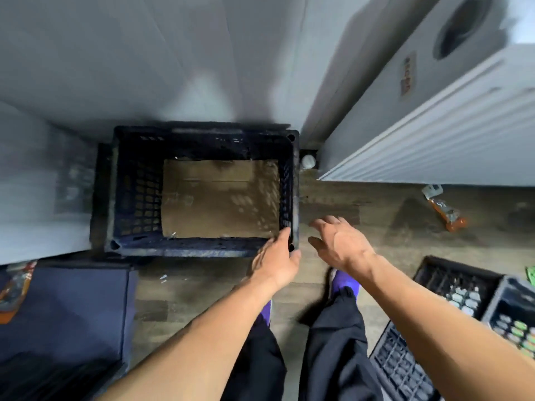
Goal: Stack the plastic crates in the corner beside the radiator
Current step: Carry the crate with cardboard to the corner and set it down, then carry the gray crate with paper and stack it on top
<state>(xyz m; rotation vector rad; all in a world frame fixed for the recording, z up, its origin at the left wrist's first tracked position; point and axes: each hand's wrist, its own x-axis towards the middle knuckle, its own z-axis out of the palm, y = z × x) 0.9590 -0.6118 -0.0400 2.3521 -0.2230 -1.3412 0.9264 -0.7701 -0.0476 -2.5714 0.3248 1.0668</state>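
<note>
Near left: a dark blue flat-topped unit, with an orange packet lying on its left edge.

Far centre-left: one dark blue plastic crate stands upright on the floor in the corner, its far side against the wall. A sheet of cardboard lies flat in its bottom.

The left hand grasps the crate's near right corner, fingers on the rim and thumb on the outside.

A white valve knob sits between the crate's far right corner and the radiator.

The right hand is released, fingers spread, holding nothing, over the floor just right of the crate and not touching it.

Right: an orange wrapper lies on the floor near the radiator.

Near right: further dark crates rest on the floor, well apart from the corner.
</note>
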